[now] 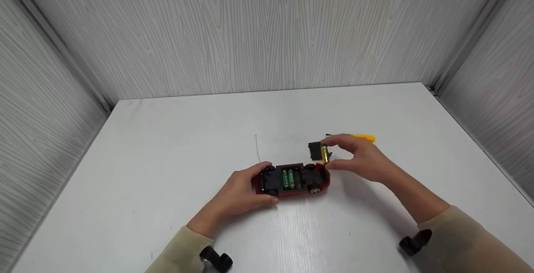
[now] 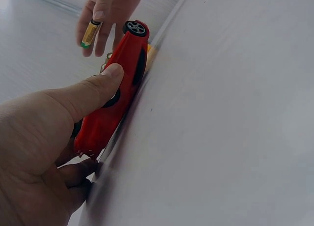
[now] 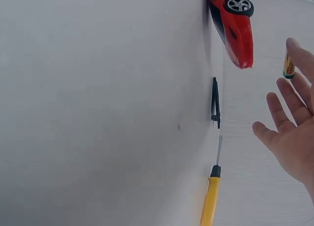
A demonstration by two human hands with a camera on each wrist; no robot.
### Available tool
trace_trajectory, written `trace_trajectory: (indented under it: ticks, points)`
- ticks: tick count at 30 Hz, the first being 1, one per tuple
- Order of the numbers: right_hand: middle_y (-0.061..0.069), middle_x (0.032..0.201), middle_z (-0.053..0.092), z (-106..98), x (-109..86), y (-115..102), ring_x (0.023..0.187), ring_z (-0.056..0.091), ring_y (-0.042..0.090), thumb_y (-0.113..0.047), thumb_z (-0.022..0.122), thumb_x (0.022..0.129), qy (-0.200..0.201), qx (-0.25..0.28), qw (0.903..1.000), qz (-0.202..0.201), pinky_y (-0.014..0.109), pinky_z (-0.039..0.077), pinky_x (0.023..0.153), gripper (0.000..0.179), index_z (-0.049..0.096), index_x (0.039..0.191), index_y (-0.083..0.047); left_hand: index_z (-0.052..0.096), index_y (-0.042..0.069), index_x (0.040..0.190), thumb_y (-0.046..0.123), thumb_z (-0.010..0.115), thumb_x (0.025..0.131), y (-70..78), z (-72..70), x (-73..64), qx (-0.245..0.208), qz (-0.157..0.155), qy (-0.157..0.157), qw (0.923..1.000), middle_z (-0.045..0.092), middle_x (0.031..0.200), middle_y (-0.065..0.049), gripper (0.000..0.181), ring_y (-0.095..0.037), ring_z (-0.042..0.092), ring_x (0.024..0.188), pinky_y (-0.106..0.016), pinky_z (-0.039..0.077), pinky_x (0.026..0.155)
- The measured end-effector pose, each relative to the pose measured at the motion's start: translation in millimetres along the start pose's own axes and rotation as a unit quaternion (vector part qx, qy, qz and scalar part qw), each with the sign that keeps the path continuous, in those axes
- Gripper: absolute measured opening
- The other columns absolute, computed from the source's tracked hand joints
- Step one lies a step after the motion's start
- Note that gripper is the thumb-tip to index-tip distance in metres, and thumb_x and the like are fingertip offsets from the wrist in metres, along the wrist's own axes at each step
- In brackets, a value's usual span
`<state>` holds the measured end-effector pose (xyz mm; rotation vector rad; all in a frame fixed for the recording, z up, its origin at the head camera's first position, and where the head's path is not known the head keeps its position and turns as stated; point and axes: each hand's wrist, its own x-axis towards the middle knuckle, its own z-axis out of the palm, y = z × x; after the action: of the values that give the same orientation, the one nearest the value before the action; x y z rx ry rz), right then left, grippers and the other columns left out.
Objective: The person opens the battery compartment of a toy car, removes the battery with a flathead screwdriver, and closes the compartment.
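Note:
A red toy car (image 1: 311, 176) lies wheels up on the table, its black underside showing. My left hand (image 1: 240, 191) grips one end of it, thumb along the near side and fingers at the far side. In the open battery compartment, two green batteries (image 1: 288, 179) lie side by side. Beyond the car's other end, my right hand (image 1: 365, 160) pinches a gold battery (image 1: 325, 155) with a green end (image 3: 288, 75) between thumb and fingertip. The right wrist view shows this battery raised above the table, apart from the car (image 3: 239, 37).
A small black battery cover (image 1: 315, 151) lies on the white table (image 1: 187, 139) just behind the car. Farther right is a screwdriver with a yellow handle (image 1: 363, 137), partly behind my right hand. A thin wire antenna (image 1: 257, 147) stretches from the car toward the back wall (image 1: 258, 35).

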<state>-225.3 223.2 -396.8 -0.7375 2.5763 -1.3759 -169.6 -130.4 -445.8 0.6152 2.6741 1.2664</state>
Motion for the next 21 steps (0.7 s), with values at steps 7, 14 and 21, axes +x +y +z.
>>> trace_trajectory:
  ticks: [7,14,21]
  points:
    - [0.000,0.137,0.068,-16.9,-1.6,16.9,0.134,0.058,0.032,-0.019,0.090,0.088,0.015,-0.011,0.9998,-0.001,0.048,0.040,0.119,0.052,0.071,0.136,-0.012,0.052,0.018,0.158,0.041,0.095,0.080,-0.7,0.0,1.0,0.003,0.002,-0.002,1.0000,0.064,0.142,0.001,0.091,-0.018,0.059,0.127,-0.045,0.044,0.112]
    - [0.005,0.141,0.066,-25.0,-1.9,35.2,0.132,0.058,0.037,-0.015,0.089,0.088,0.015,-0.010,0.9997,0.016,0.052,0.042,0.116,0.052,0.070,0.136,-0.008,0.052,0.018,0.157,0.040,0.095,0.080,-1.2,0.1,1.8,0.004,0.001,-0.001,1.0000,0.064,0.143,0.000,0.092,-0.018,0.059,0.128,-0.045,0.044,0.113]
    - [0.011,0.142,0.065,-30.1,-1.0,46.1,0.132,0.058,0.037,-0.013,0.088,0.088,0.006,0.003,0.9994,0.035,0.053,0.041,0.117,0.052,0.069,0.137,-0.007,0.052,0.018,0.158,0.040,0.096,0.079,-1.4,0.5,2.1,0.000,0.000,0.002,1.0000,0.064,0.144,0.000,0.093,-0.019,0.058,0.130,-0.045,0.043,0.114]
